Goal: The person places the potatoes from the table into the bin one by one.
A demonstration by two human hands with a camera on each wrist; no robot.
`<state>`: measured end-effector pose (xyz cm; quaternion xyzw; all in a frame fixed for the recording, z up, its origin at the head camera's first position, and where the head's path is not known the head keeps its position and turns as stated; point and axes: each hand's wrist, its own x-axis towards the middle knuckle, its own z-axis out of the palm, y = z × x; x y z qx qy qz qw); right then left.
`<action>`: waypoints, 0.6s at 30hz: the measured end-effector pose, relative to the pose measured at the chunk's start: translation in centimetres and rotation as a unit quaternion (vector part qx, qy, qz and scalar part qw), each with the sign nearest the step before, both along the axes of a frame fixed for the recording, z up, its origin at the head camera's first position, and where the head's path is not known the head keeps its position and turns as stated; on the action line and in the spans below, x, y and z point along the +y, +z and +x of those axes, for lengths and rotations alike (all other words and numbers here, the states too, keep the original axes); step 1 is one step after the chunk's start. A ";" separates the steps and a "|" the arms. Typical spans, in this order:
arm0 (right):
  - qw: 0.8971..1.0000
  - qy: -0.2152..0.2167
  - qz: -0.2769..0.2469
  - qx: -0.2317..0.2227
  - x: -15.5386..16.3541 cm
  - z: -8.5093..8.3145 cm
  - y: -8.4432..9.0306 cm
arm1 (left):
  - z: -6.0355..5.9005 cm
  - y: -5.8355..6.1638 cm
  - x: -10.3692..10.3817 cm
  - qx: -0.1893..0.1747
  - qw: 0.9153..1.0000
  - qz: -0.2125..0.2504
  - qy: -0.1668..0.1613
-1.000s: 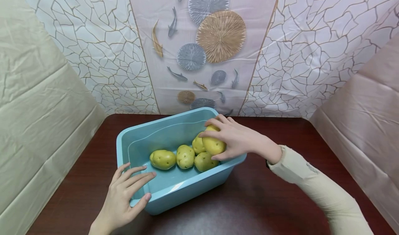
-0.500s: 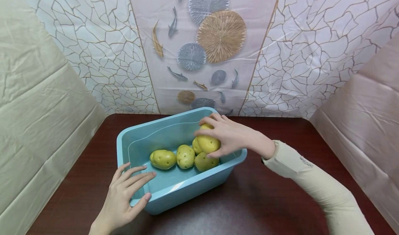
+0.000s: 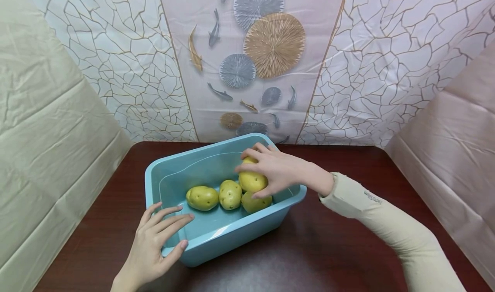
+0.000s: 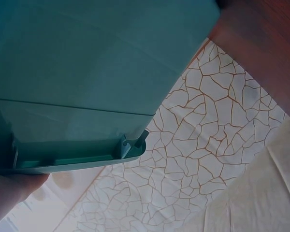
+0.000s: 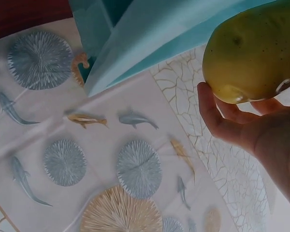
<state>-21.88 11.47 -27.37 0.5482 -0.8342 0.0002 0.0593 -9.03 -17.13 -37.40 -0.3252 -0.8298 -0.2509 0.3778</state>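
A light-blue plastic tub (image 3: 228, 237) stands askew on the table with yellow-green potatoes in it. One potato (image 3: 202, 198) lies toward the left, a second potato (image 3: 230, 195) in the middle, and a third potato (image 3: 257, 202) on the right. Over the right end, my right hand (image 3: 280, 169) grips another potato (image 3: 253, 182) from above, fingers curled round it; the right wrist view shows this held potato (image 5: 253, 53) up close. My left hand (image 3: 154, 238) rests on the tub's near-left corner, fingers spread and fairly straight over the rim.
The dark reddish-brown table (image 3: 332, 244) extends around the tub. Behind it hangs a patterned cloth (image 3: 239, 34) with fish and round leaf shapes. Pale cloth walls (image 3: 50, 124) slope at both sides. The left wrist view catches the tub's outer wall (image 4: 87, 63).
My right hand has moved left and slightly down with its potato, now covering the potato that lay behind it. The left hand and the tub stay put.
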 end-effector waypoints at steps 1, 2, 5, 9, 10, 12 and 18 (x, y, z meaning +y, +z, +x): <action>1.000 0.000 0.003 0.000 -0.1 0.0 -0.1 | 0.0 0.0 0.0 0.000 1.000 0.000 0.000; 1.000 0.001 0.005 0.001 -0.2 0.0 -0.2 | 0.0 0.0 0.0 -0.001 1.000 -0.001 0.000; 1.000 0.006 0.018 0.003 -0.4 0.0 -0.5 | 0.0 0.0 0.0 0.000 1.000 -0.002 0.001; 0.999 0.009 0.039 0.002 -0.6 0.1 -0.9 | 0.0 0.0 0.0 0.005 1.000 -0.002 0.000; 0.999 0.009 0.042 0.001 -0.7 0.1 -1.0 | 0.0 0.0 0.0 0.006 1.000 -0.002 -0.001; 0.999 0.011 0.044 -0.001 -0.7 0.2 -1.2 | 0.0 0.0 0.0 0.008 1.000 -0.002 -0.002; 0.999 0.020 0.043 0.001 -0.6 0.3 -1.5 | -0.1 0.0 0.0 0.007 1.000 -0.002 -0.003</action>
